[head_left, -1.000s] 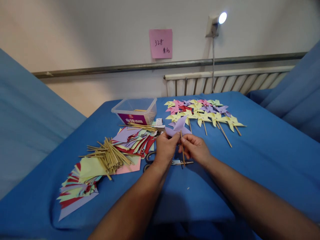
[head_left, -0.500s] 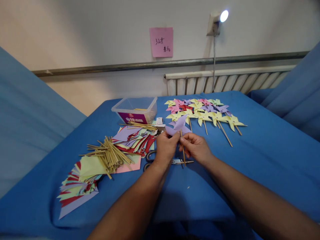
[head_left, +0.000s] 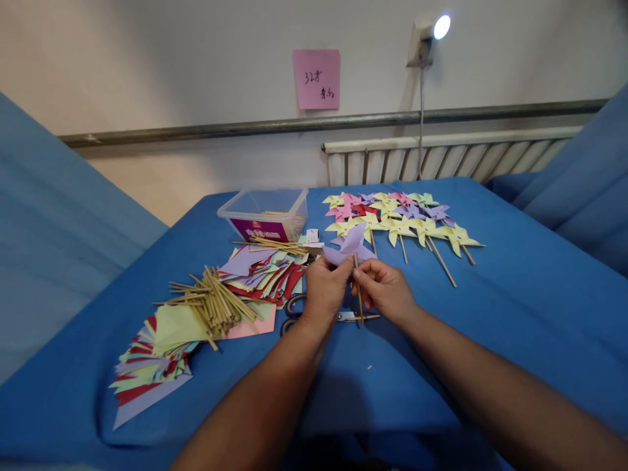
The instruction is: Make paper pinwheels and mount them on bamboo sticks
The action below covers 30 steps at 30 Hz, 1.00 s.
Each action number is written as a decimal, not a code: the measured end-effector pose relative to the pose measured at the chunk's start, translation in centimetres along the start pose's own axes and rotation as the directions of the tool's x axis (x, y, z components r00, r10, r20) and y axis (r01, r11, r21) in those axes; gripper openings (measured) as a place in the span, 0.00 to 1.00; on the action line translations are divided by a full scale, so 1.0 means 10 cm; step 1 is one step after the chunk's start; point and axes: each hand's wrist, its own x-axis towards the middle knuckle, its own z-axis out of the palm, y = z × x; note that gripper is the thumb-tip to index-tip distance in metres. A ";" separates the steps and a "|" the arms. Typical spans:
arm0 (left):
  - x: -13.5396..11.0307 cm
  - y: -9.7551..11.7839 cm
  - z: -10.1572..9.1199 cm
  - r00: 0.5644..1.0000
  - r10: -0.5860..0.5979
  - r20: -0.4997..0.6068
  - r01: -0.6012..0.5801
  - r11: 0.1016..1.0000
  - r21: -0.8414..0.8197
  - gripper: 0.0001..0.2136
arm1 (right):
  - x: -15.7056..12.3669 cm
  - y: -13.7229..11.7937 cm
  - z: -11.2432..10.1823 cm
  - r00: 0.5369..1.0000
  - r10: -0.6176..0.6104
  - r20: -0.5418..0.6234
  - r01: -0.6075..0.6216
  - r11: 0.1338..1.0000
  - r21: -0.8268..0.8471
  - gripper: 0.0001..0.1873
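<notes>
Both hands meet at a purple paper pinwheel [head_left: 352, 242] on a thin wooden stick [head_left: 359, 294], held above the blue table. My left hand [head_left: 328, 288] is closed, its thumb pressed near the top of the stick just under the paper blades. The fingers of my right hand [head_left: 385, 288] pinch the stick from the other side, a little below the blades. A pair of scissors [head_left: 347, 316] lies under my hands, its dark handles partly hidden by my left wrist. What the fingertips do behind the stick is hidden.
Finished pinwheels [head_left: 400, 226] lie in rows at the back right. To the left are a heap of short sticks [head_left: 218, 304], fanned stacks of coloured paper [head_left: 152, 353] and a clear plastic box [head_left: 265, 216]. A small white box [head_left: 313, 237] sits beside it. Blue cloth [head_left: 441, 366] covers the table.
Hands, pinwheel and stick keep almost the same pose. The whole view has shifted very slightly, with no other visible movement.
</notes>
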 end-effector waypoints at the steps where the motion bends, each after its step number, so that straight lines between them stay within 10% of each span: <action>1: 0.00 0.00 0.00 1.000 -0.004 -0.002 0.004 1.000 -0.001 0.12 | 0.00 0.00 0.00 1.000 0.001 0.001 -0.001 1.000 -0.002 0.20; 30: 0.02 -0.02 -0.01 1.000 -0.009 -0.001 0.009 0.999 0.047 0.13 | 0.01 0.05 -0.03 0.999 -0.034 -0.005 0.033 0.998 -0.049 0.17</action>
